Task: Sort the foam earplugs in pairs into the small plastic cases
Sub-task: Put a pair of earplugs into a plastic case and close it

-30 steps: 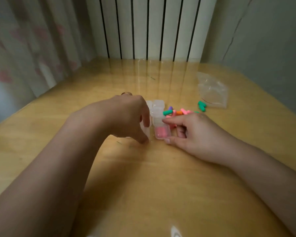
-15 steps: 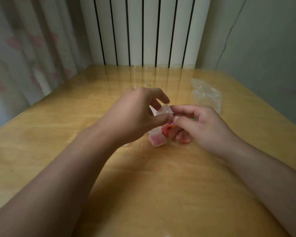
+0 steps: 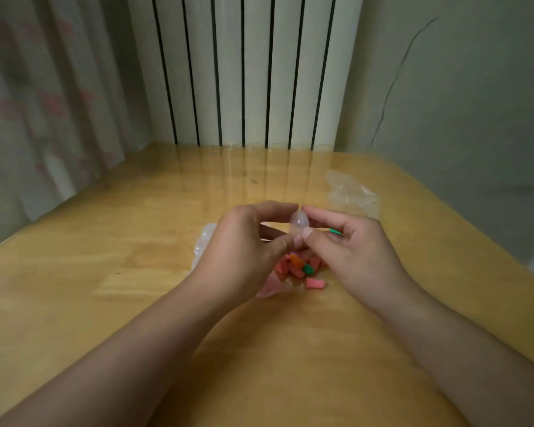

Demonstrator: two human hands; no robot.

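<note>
The wooden surface (image 3: 111,272) fills the lower view, its far edge against a white ribbed radiator (image 3: 244,72), with a patterned curtain (image 3: 43,103) along its left edge and a grey wall (image 3: 460,103) along its right. Both bare forearms reach in from the near edge and meet around the middle of the surface.

The left hand (image 3: 244,257) is raised above the surface, its thumb and forefinger curled so that its grip pinches a small clear plastic case (image 3: 299,222) from the left. The right hand (image 3: 352,251) meets it from the other side, its own grip clamped on the same case between forefinger above and thumb below; the fingertips of the two hands nearly touch over it.

A crumpled clear plastic bag (image 3: 352,195) lies toward the far right corner, apart from the hands. More clear cases (image 3: 205,241) sit on the surface just beyond the left hand, partly hidden by it.

Beneath the two hands lies a loose heap of foam earplugs (image 3: 293,268), mostly pink, with an orange earplug (image 3: 296,259) and a green earplug (image 3: 308,269) among them. One pink earplug (image 3: 315,283) lies just beside the heap, toward the near edge. A green tip (image 3: 336,232) shows behind the right hand's fingers.
</note>
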